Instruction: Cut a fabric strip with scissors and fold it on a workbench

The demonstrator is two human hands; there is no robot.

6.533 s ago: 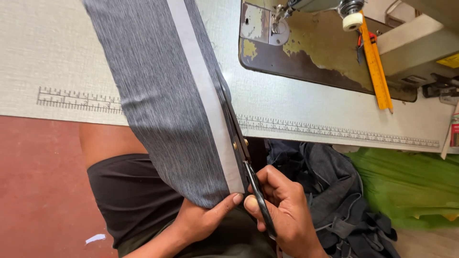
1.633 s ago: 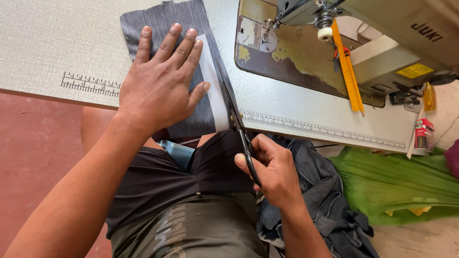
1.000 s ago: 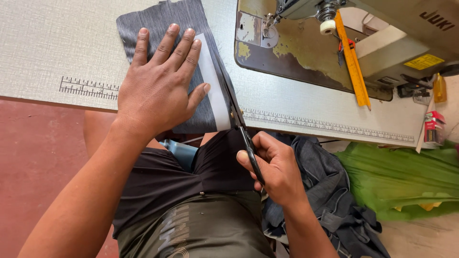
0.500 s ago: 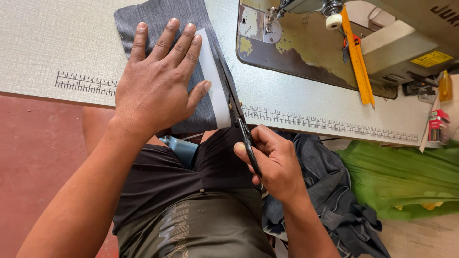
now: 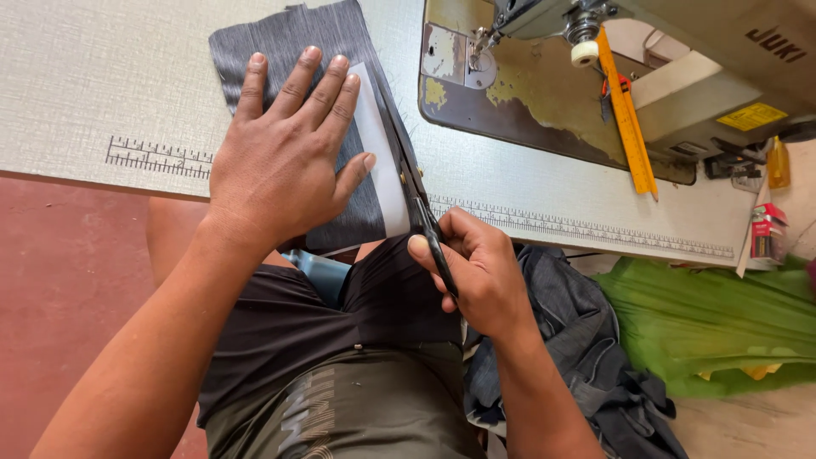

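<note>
Left hand (image 5: 285,161) lies flat, fingers spread, pressing grey fabric (image 5: 293,42) onto the table (image 5: 102,76) at its near edge, gripping nothing. Right hand (image 5: 480,276) is closed around the handles of black scissors (image 5: 408,174); blades run along the fabric's right side beside a white strip (image 5: 378,161). Sewing machine (image 5: 680,76) sits toward the far right corner, yellow ruler (image 5: 627,119) leaning on it

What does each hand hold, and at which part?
Right hand holds black scissors by the handles. Left hand grips nothing; it presses flat on grey fabric.
</note>
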